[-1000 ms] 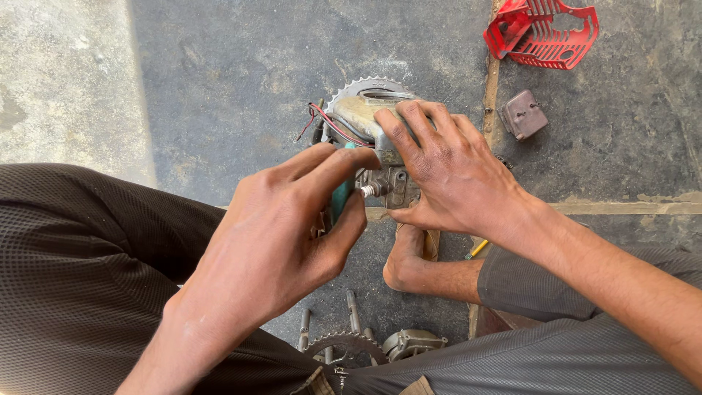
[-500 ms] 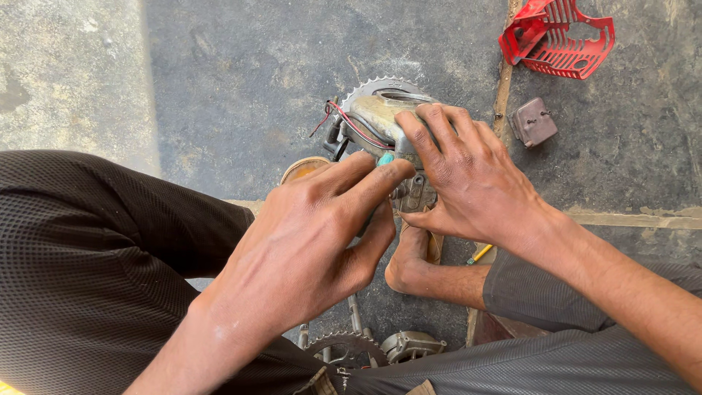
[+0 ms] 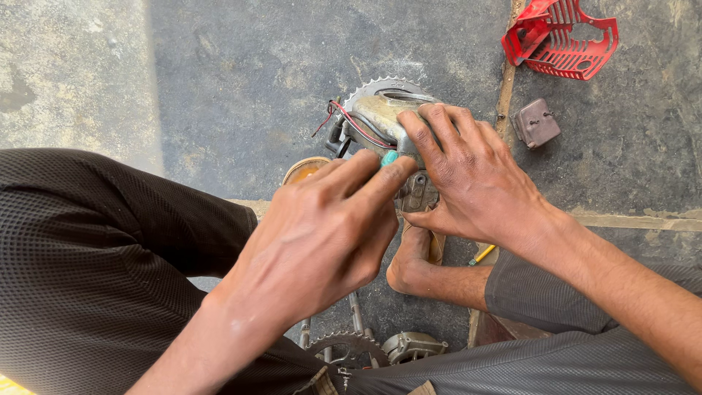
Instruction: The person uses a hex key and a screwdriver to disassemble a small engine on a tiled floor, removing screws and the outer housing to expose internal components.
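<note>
Our right hand (image 3: 475, 183) clamps the heavy-looking, rigid metal motor housing (image 3: 384, 121) by its body; our left hand (image 3: 322, 227) pinches a green-handled tool (image 3: 389, 158).

We saw no packages, labels, signs or screens anywhere in the view.
</note>
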